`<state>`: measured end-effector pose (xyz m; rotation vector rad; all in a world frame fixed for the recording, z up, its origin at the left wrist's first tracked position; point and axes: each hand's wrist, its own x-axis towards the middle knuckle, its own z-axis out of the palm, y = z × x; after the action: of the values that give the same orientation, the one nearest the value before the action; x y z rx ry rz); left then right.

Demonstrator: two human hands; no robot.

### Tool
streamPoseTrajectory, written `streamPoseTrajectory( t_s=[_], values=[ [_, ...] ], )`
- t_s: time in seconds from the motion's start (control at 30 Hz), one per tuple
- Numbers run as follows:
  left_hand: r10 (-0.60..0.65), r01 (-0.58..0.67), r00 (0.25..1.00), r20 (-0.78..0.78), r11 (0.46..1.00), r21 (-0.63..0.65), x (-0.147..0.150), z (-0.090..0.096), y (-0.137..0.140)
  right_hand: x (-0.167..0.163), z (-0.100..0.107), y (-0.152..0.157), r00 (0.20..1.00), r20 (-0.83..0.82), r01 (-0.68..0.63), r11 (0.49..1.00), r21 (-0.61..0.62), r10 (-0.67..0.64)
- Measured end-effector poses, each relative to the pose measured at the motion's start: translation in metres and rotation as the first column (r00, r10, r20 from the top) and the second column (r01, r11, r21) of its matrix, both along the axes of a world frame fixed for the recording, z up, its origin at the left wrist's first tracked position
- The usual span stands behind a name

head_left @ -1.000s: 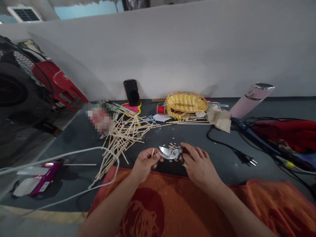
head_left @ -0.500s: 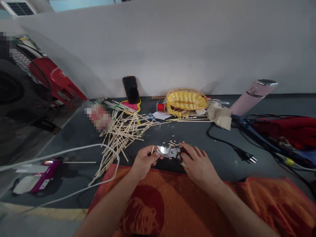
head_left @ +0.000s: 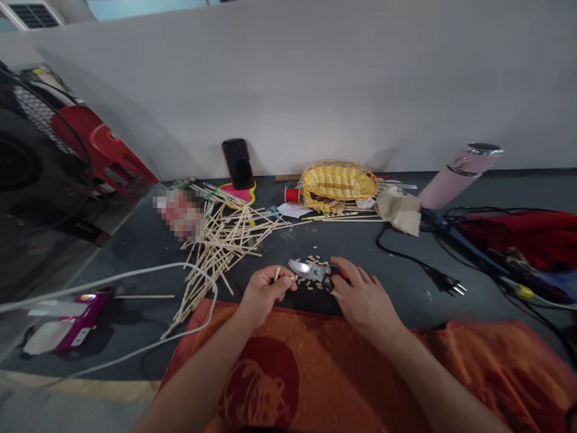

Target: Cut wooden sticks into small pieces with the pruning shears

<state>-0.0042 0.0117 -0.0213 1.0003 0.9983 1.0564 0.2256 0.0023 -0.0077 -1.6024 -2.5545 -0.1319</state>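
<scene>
Shears clear of the stick above a cluttered grey worktop

A dark grey worktop (head_left: 351, 240) runs along a pale wall (head_left: 315, 84), with a fan (head_left: 22, 156) and a red chair (head_left: 101, 138) beyond its left end. A phone (head_left: 237, 163) leans near the wall; further right are a spool of red thread (head_left: 292, 195), a yellow basket (head_left: 340, 182), crumpled brown paper (head_left: 400, 213) and a pink bottle (head_left: 464, 172). A black plug (head_left: 451, 285) lies at the right, a purple device (head_left: 85, 328) at the left. A loose heap of thin sticks (head_left: 229, 239) spreads left of centre, and an orange towel (head_left: 347, 367) covers the front edge.

The left hand (head_left: 265, 294) has its grip pinched on a stick (head_left: 276, 274), just over the worktop behind the towel. The right hand (head_left: 367, 300) has its grip wrapped round the handles of the shears (head_left: 319, 272), above small cut pieces (head_left: 314, 247).

Half a second ago the blade overlapped the left fingertips; now it sits just beside them, apart, and more cut pieces show around the shears. The basket, phone and bottle stay in place.
</scene>
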Motion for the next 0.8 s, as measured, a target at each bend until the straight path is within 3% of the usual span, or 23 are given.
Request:
streamPoseTrajectory(
  t_s=[0.17,0.27,0.37,0.47,0.63,0.8],
  values=[
    [0.008,-0.008,1.000,-0.018,1.000,-0.004,0.000,0.002,0.001,0.004,-0.002,0.003,0.998,-0.047,0.029,0.999,0.020,-0.028],
    [0.032,-0.011,0.975,-0.222,0.995,0.095,0.000,0.001,0.002,0.006,-0.003,0.005,0.997,-0.066,0.047,0.999,0.018,-0.046],
    [0.105,0.074,0.833,-0.543,0.952,0.297,0.001,-0.004,0.001,0.009,-0.006,0.007,0.991,-0.058,0.120,0.993,0.019,-0.118],
    [0.129,0.183,0.718,-0.684,0.913,0.364,0.003,-0.010,0.001,0.013,-0.012,0.011,0.979,-0.034,0.204,0.979,0.019,-0.203],
    [0.114,0.164,0.725,-0.680,0.929,0.331,0.004,-0.017,0.002,0.021,-0.018,0.015,0.963,-0.006,0.270,0.963,0.022,-0.269],
    [0.165,0.070,0.755,-0.634,0.942,0.328,0.001,-0.014,0.005,0.023,-0.016,0.016,0.957,0.003,0.290,0.957,0.011,-0.290]
  ],
)
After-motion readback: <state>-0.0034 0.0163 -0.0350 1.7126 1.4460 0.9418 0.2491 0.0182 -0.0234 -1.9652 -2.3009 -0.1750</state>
